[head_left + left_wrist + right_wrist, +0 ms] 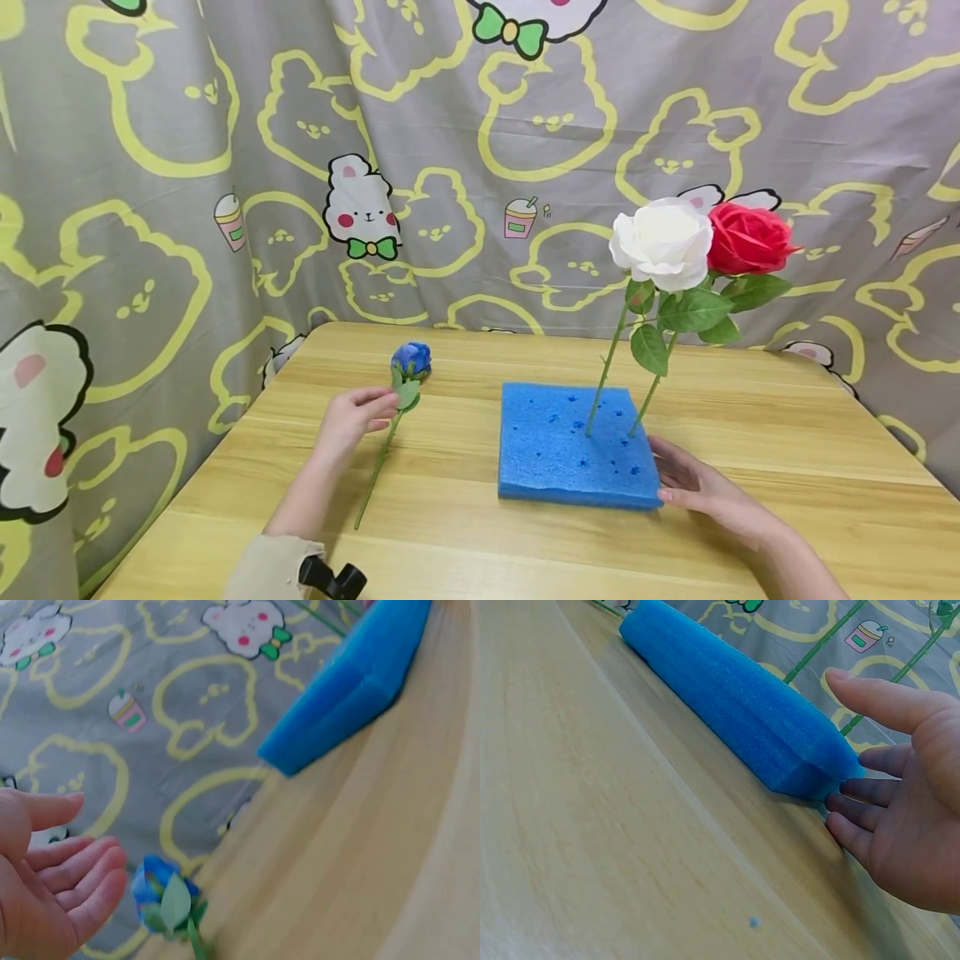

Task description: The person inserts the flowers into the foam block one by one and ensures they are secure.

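A blue artificial rose with green leaves lies on the table at the left, its stem pointing toward me. Beside its leaves is my left hand, fingers loosely extended; the left wrist view has the palm bare, with the flower head just past the fingertips. On the right, a blue foam block dotted with small holes lies flat. A white rose and a red rose stand in it, leaning right. My right hand is at the block's right side, fingertips right at its edge, thumb apart.
The wooden table reaches back to a grey curtain printed with yellow bear outlines. A tiny blue crumb lies on the tabletop in the right wrist view. A black wrist mount sits at the left sleeve.
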`<act>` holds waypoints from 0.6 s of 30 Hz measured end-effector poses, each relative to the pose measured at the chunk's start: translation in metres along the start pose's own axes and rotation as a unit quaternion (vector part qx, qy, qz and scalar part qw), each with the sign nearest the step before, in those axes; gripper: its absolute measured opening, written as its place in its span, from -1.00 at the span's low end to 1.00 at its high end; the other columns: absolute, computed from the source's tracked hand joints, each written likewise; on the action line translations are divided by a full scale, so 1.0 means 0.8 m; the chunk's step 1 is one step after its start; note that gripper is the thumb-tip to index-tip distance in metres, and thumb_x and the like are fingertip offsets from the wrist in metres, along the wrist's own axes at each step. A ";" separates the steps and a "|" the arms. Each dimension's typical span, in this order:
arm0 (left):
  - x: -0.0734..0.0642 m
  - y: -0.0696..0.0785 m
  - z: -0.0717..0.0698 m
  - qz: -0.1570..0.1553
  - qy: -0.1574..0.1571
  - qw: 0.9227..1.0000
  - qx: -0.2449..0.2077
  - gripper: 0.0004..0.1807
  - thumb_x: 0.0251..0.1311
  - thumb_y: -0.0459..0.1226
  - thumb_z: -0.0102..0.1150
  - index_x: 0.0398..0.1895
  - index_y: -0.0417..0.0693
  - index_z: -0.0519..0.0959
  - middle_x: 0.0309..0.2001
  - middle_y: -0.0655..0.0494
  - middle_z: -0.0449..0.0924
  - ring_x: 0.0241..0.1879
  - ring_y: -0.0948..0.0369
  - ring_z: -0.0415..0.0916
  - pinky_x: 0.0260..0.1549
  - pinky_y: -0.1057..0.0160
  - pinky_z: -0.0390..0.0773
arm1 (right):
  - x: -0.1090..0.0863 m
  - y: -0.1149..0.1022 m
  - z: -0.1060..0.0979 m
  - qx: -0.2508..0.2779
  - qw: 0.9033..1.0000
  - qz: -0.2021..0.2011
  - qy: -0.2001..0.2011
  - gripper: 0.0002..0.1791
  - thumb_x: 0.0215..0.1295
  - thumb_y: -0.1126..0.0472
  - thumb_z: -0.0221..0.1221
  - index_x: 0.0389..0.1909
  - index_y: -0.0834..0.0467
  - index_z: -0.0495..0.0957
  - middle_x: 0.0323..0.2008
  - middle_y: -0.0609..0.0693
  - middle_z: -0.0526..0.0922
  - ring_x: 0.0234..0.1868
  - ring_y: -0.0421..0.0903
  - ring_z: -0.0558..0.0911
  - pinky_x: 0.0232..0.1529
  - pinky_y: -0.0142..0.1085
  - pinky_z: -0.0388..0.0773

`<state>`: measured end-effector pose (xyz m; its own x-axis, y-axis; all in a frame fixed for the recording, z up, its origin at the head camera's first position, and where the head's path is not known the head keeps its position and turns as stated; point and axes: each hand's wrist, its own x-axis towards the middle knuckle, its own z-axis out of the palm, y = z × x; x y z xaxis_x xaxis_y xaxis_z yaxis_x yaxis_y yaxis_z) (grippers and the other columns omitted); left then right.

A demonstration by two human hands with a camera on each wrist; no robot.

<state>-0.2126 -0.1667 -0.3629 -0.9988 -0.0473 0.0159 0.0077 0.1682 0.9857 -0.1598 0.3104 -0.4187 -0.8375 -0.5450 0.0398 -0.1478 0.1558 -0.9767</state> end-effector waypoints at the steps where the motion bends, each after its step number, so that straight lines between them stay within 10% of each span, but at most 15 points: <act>1: -0.002 -0.003 -0.003 -0.007 -0.001 1.000 0.004 -0.56 0.20 -0.31 0.16 0.04 -0.50 0.43 -0.07 -0.30 0.54 -0.14 -0.07 0.56 -0.14 0.10 0.57 | 0.000 0.000 0.000 -0.001 1.000 0.000 0.001 -0.24 0.35 0.37 -0.04 0.35 0.49 -0.31 0.33 0.51 -0.29 0.15 -0.52 0.27 0.10 -0.59 0.22; 18: -0.019 -0.050 -0.017 -0.073 0.004 0.996 0.058 -0.53 0.11 -0.40 0.20 0.01 -0.61 0.38 -0.12 -0.37 0.52 -0.30 0.07 0.59 -0.27 0.17 0.61 | -0.001 0.000 0.001 -0.009 1.000 -0.005 0.004 -0.25 0.35 0.38 -0.04 0.35 0.50 -0.29 0.32 0.53 -0.24 0.15 -0.51 0.28 0.10 -0.58 0.22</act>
<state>-0.1968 -0.1857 -0.4006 -0.9885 -0.0863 -0.1241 -0.1432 0.2721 0.9516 -0.1591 0.3103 -0.4188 -0.8404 -0.5396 0.0508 -0.1650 0.1654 -0.9723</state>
